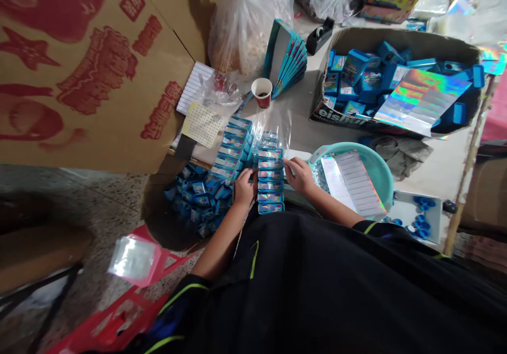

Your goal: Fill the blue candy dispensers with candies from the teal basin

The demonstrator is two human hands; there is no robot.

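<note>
A row of several small blue boxes (271, 185) with shiny labels lies in front of my body, running away from me. My left hand (245, 186) is closed against the row's left side, its fingertips partly hidden. On the other side, my right hand (300, 175) grips the right edge near the far end with thumb and bent fingers. A clear plastic bag (279, 124) stands just beyond the row, with more blue boxes behind or inside it; I cannot tell which. To the left, similar blue boxes (233, 148) are lined up in rows.
An open carton (328, 112) of blue boxes stands back right. A teal basin (382, 171) holds label sheets. Loose blue boxes fill a container (158, 222) at lower left. A paper cup (262, 91), yellow sticker sheet (202, 124) and black tape dispenser (320, 36) are beyond.
</note>
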